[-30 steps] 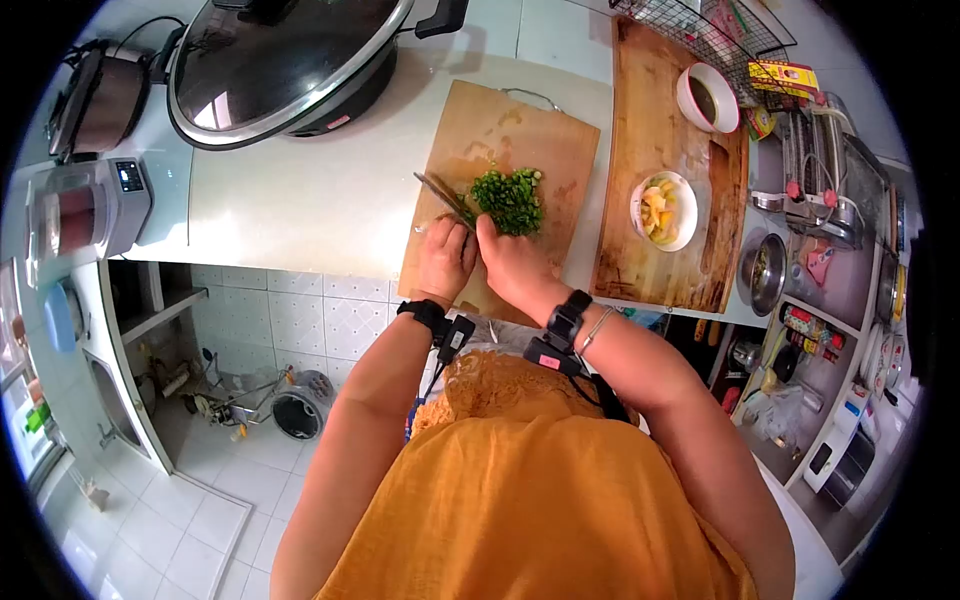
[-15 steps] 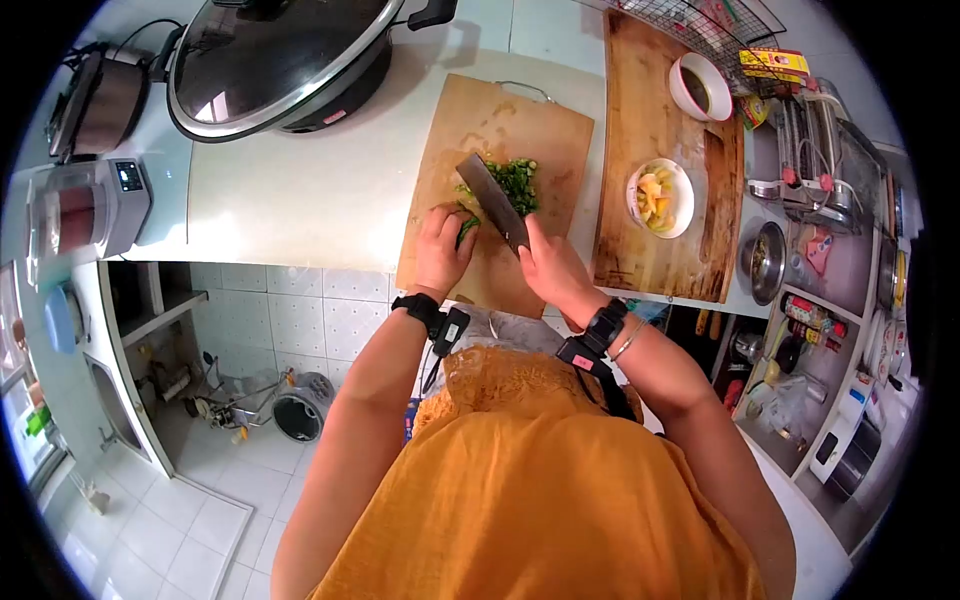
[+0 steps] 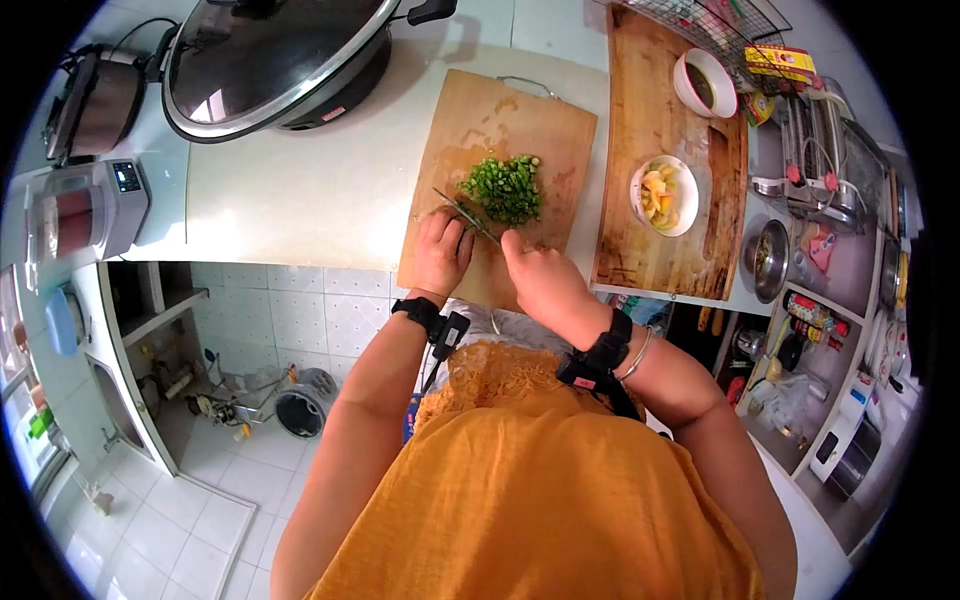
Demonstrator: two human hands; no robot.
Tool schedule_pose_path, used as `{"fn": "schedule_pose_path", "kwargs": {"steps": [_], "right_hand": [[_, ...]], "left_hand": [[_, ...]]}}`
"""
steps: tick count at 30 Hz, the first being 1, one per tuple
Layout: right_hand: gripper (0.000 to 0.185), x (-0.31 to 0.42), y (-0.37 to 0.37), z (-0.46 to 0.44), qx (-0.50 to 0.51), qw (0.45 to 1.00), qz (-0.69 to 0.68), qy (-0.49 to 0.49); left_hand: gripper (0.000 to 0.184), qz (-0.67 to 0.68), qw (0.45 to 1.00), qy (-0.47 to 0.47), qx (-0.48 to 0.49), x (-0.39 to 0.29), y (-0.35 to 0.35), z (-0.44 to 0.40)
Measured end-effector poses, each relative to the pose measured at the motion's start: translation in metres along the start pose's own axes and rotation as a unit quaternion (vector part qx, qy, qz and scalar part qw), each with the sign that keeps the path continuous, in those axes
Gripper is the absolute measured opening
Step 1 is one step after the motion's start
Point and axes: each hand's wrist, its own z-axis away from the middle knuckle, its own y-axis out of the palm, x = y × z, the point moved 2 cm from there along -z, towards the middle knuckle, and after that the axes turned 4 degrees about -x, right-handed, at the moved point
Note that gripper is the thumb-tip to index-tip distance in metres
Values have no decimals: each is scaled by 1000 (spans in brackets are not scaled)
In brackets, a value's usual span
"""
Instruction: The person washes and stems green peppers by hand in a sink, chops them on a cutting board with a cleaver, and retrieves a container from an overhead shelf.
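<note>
A wooden cutting board (image 3: 565, 150) with a metal handle lies on the counter, bearing a pile of chopped greens (image 3: 505, 190). My right hand (image 3: 545, 280) is closed round the handle end of a knife (image 3: 465, 213), whose blade stands edge-down and slants to the upper left, just below the pile. Beside the blade, my left hand (image 3: 441, 250) rests on the board with its fingers curled and pressed together. What lies beneath those fingers is hidden.
To the right, a second wooden board (image 3: 640, 100) holds a bowl of sliced yellow pieces (image 3: 687, 205) and a bowl of dark liquid (image 3: 726, 98). A large lidded pan (image 3: 270, 60) stands at the upper left. A metal bowl (image 3: 768, 262) sits at the right.
The knife has turned from blade face showing, over the greens, to edge-down beside my left hand. My right hand has shifted slightly. The chopped pile shows more fully.
</note>
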Motion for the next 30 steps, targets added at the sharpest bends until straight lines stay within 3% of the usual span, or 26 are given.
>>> {"fn": "schedule_pose_path", "kwargs": {"steps": [4,7,9,12,19,22,30], "right_hand": [[38,17,5,-13,50,998,19,29],[31,17,12,-26,15,999,40,15],[44,10,24,-37,-12,1000,-8,2],[46,4,32,-48,-25,999,-26,-7],[43,-18,36,-16,-24,999,-25,15],[38,-26,27,-5,-46,993,-89,57],[38,-8,2,7,-5,999,-45,25]], "left_hand": [[19,-3,1000,-26,17,5,1,3],[19,1,999,-31,13,5,1,3],[19,-4,999,-34,17,5,1,2],[17,-14,999,-35,13,2,0,2],[15,-10,1000,-22,0,2,2,2],[16,-4,1000,-18,-4,1,3,0],[23,36,998,-17,-42,-8,-6,-6]]}}
